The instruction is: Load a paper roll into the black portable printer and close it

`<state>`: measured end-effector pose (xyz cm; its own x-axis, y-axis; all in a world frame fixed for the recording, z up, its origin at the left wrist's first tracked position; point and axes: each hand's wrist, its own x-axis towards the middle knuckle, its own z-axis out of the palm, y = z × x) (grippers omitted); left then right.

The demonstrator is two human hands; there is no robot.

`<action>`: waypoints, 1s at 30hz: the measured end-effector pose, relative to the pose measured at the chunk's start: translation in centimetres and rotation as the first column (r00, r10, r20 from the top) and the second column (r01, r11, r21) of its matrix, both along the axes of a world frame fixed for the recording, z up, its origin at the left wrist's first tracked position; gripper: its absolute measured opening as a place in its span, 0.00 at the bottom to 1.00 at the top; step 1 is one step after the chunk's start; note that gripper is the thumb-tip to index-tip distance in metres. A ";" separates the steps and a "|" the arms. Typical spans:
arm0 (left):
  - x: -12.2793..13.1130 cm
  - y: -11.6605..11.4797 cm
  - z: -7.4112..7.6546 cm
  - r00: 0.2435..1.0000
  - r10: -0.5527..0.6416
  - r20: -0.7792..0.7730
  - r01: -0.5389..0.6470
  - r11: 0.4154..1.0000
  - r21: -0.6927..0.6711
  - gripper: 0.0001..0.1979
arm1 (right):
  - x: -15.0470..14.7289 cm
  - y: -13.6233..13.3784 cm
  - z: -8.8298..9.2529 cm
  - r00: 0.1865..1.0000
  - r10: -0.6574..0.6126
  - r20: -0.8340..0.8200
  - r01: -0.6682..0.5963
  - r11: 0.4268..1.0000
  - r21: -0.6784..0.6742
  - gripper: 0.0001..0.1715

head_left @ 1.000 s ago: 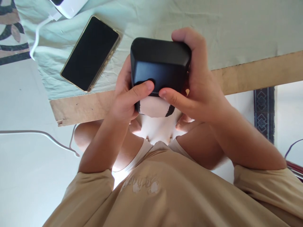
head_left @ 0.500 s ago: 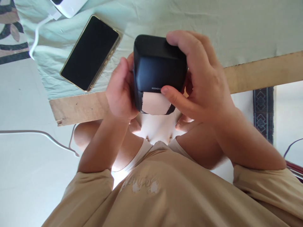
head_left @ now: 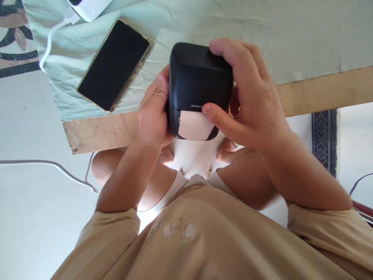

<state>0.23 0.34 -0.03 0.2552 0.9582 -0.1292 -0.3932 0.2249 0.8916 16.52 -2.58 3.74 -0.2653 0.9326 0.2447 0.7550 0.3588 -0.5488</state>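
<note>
Between my hands is a black label printer (head_left: 201, 77) with "NIIMBO" lettering partly covered by my thumb. A pale paper label (head_left: 194, 125) sticks out of its slot on the side nearest my body. My left hand (head_left: 154, 111) grips the printer's left side, thumb along the edge and the other fingers hidden behind it. My right hand (head_left: 250, 89) wraps the right side, with the index finger on the far top corner and the thumb resting near the slot, by the label's upper right edge. The printer is held up over the table's front edge.
A phone (head_left: 115, 64) in a clear case lies on the pale green cloth (head_left: 305, 39) to the left. Behind it, a white device (head_left: 90, 8) has a white cable (head_left: 49, 42) plugged in. The table's bare wooden edge (head_left: 323, 91) runs across. Another cable (head_left: 58, 166) trails on the floor.
The printer and both hands have shifted slightly right in view. My left thumb now lies lower and flatter along the printer's side. The label looks much the same.
</note>
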 end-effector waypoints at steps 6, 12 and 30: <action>0.1 0.0 -0.7 0.997 0.051 0.054 -0.052 0.999 0.008 0.18 | 0.0 0.0 0.0 1.000 0.007 -0.006 -0.007 1.000 0.008 0.35; 0.4 0.3 -1.3 0.992 0.063 0.110 -0.066 0.998 0.020 0.15 | 0.0 0.0 -0.2 1.000 0.007 0.004 -0.007 0.999 0.033 0.33; 2.9 -0.7 2.4 0.983 0.030 0.182 -0.003 0.989 -0.146 0.28 | 0.3 0.2 -0.1 0.998 -0.049 0.034 0.045 0.994 0.101 0.41</action>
